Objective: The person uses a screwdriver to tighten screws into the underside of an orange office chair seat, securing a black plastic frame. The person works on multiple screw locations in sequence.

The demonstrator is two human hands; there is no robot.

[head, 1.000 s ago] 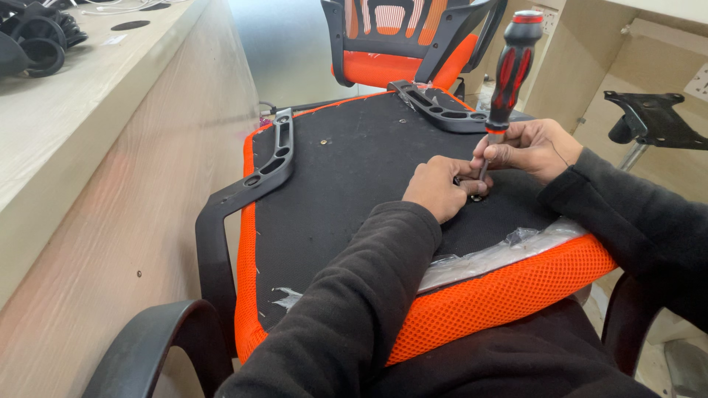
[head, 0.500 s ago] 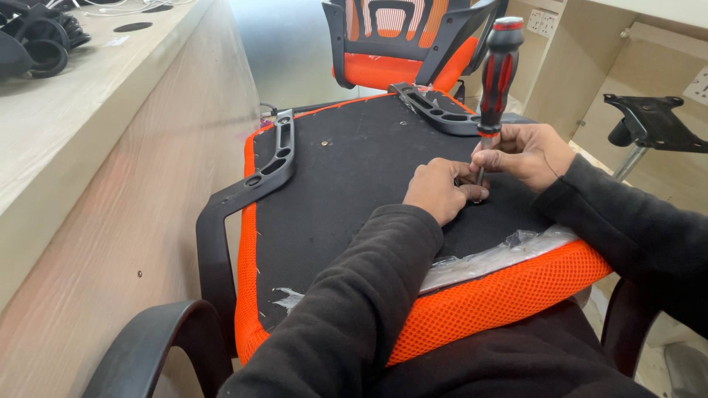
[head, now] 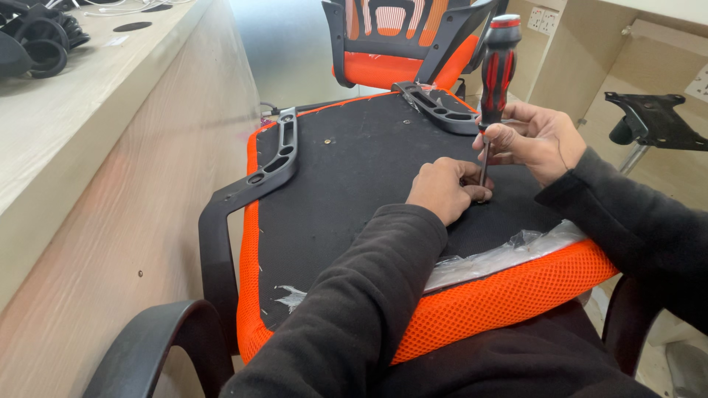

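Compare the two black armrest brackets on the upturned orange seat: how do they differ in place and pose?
The left armrest bracket lies along the seat's left edge and bends down past it; the far armrest bracket lies across the far right corner.
The left armrest bracket is apart from both hands; the far armrest bracket lies just behind the right hand, which holds the screwdriver.
Both are black plastic with slotted openings.

One item of packaging noted: a crumpled clear plastic wrap [head: 501, 254] lies along the near edge of the orange seat cushion [head: 509, 295], partly torn open. No labels, signs or screens observed.
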